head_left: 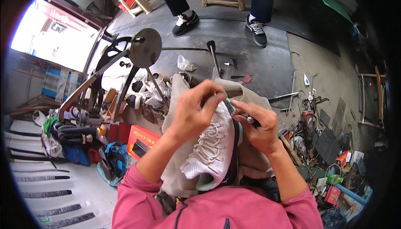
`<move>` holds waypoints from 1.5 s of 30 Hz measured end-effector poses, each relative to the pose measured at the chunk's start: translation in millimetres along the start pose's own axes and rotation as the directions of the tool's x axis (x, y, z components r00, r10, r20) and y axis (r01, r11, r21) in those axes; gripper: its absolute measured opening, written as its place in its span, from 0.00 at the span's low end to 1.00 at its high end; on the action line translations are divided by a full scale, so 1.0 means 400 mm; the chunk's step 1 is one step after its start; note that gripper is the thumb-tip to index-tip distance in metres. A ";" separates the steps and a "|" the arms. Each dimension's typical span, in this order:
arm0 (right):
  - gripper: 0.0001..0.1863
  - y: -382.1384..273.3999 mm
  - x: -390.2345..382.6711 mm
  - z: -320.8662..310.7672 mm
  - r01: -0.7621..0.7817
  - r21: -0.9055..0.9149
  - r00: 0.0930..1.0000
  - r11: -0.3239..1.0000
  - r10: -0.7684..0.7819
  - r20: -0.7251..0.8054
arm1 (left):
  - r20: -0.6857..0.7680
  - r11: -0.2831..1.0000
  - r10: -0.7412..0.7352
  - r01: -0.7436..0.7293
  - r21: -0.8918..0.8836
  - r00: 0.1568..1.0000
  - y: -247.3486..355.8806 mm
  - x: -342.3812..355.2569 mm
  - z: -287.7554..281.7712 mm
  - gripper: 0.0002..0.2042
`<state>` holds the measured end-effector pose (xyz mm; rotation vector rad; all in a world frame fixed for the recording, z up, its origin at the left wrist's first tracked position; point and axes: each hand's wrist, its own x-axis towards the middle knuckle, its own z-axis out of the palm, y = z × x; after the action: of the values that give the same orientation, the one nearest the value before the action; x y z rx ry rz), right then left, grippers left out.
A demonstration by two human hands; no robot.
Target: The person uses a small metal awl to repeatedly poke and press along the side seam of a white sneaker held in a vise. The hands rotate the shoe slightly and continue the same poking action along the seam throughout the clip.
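Observation:
A white lace-up sneaker [213,145] rests on my lap, its toe pointing away from me and its mint-lined opening toward me. My left hand [196,108] is closed in a pinch over the toe; what its fingertips hold is too small to make out. At the right side of the toe, my right hand [259,124] is wrapped round a hand tool with a shiny metal part [250,120], most of it hidden in the palm. Its fingertips press at the toe edge, where a small greenish piece shows. Beneath the sneaker a beige apron [175,174] covers my lap.
A hand-cranked machine with a round wheel [145,48] stands at left, bags and parts around it. An orange box [142,141] lies by my left arm. Tools and scraps [307,124] are heaped at right. Ahead, a person's dark shoes [185,23] rest on the floor mat.

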<state>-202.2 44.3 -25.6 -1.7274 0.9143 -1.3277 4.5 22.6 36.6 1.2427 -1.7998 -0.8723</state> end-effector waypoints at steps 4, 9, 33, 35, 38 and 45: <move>0.18 -0.002 -0.012 -0.009 0.032 -0.145 0.999 0.989 -0.028 0.028 | 0.078 0.993 -0.116 0.113 0.040 0.990 -0.028 0.056 0.004 0.07; 0.04 0.003 0.002 -0.007 -0.036 -0.081 0.993 0.996 0.027 -0.113 | 0.026 0.992 -0.072 0.069 0.103 0.997 -0.046 0.103 0.034 0.07; 0.05 -0.022 -0.112 0.088 -0.154 -0.012 0.969 0.988 0.149 -0.195 | -0.230 0.996 0.084 -0.080 0.026 0.970 -0.070 -0.003 0.040 0.13; 0.04 -0.016 -0.117 0.091 -0.155 0.074 0.961 0.985 0.167 -0.221 | -0.268 0.980 0.126 -0.077 0.185 0.955 -0.068 -0.124 -0.017 0.20; 0.04 -0.011 -0.124 0.089 -0.222 0.145 0.938 0.964 0.252 -0.239 | -0.220 0.952 -0.301 0.278 -0.130 0.928 -0.035 -0.360 -0.044 0.20; 0.04 -0.020 -0.111 0.073 -0.357 0.416 0.870 0.836 0.460 -0.178 | 0.114 0.790 -0.585 0.596 -0.142 0.803 0.068 -0.640 -0.084 0.12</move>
<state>-182.0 91.1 -42.8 -0.9986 1.0388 -1.3516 81.3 270.1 22.7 1.7136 -1.3395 -1.3964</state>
